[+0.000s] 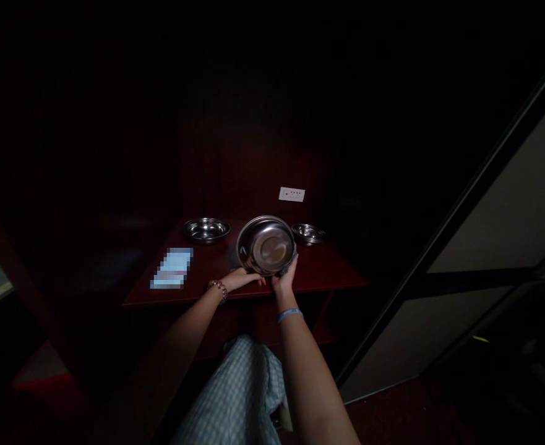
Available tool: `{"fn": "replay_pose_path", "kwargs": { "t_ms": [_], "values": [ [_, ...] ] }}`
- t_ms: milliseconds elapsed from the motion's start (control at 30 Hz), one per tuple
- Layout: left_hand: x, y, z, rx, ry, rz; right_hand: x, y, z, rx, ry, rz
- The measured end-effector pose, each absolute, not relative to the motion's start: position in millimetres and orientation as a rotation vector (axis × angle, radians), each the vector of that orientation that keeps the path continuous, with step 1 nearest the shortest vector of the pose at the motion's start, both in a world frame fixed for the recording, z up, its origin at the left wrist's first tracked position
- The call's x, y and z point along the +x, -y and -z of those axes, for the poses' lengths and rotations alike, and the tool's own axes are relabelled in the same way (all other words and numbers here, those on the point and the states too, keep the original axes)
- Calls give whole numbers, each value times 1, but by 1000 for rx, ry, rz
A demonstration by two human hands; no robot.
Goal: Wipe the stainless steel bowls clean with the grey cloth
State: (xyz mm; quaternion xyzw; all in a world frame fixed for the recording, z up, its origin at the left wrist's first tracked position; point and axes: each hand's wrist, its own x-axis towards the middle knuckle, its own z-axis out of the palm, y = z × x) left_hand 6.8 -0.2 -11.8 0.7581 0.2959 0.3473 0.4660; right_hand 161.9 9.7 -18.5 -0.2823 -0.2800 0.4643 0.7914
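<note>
A shiny stainless steel bowl (266, 238) is tilted up on edge above the front of a dark red table, its round face turned towards me. My left hand (243, 279), with a beaded bracelet at the wrist, grips its lower left edge with the thumb along the rim. On the lower right side, my right hand (285, 279) supports the bowl, fingers mostly hidden behind it. Something greyish, perhaps a cloth (289, 267), shows between that hand and the metal. Left of the bowl lies a wide, shallow steel basin (206, 230); small stacked steel bowls (308, 234) sit to its right.
A blurred-out pale rectangle (172, 268) lies on the left of the table (332, 272). A white socket panel (292, 194) is on the dark back wall. Light panels in a dark frame (499, 198) stand at right. My checked clothing (235, 395) is below the table edge.
</note>
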Motion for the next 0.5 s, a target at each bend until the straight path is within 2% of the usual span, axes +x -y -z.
{"fn": "replay_pose_path", "kwargs": {
  "t_ms": [233, 500],
  "values": [
    [8, 7, 10, 1764, -760, -867, 161, -5, 15, -655, 529, -1007],
    [5, 13, 9, 1128, -857, -1497, 157, -2, 1, -772, 496, -963]
  ]
}}
